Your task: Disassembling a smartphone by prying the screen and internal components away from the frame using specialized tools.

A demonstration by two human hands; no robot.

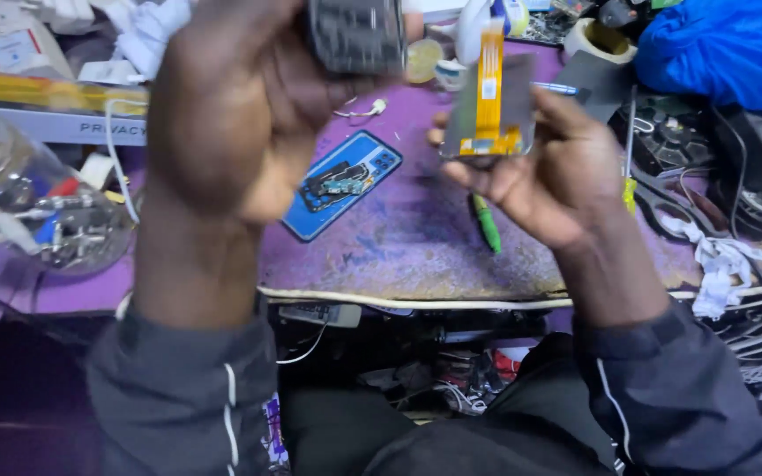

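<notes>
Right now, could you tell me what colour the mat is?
Purple mat, worn in places; head view.

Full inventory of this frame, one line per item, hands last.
Grey flat display panel with orange ribbon cable: 1, held in right hand.
Dark ribbed device: 1, held in left hand, top centre.
Blue phone back cover: 1, on purple work mat.
Green pen: 1, on mat below right hand.
Clear plastic jar of small parts: 1, far left.
Blue cloth: 1, top right.
Tape roll: 1, cream, top right.
Left hand: grip closed on device.
Right hand: grip pinching panel.
</notes>
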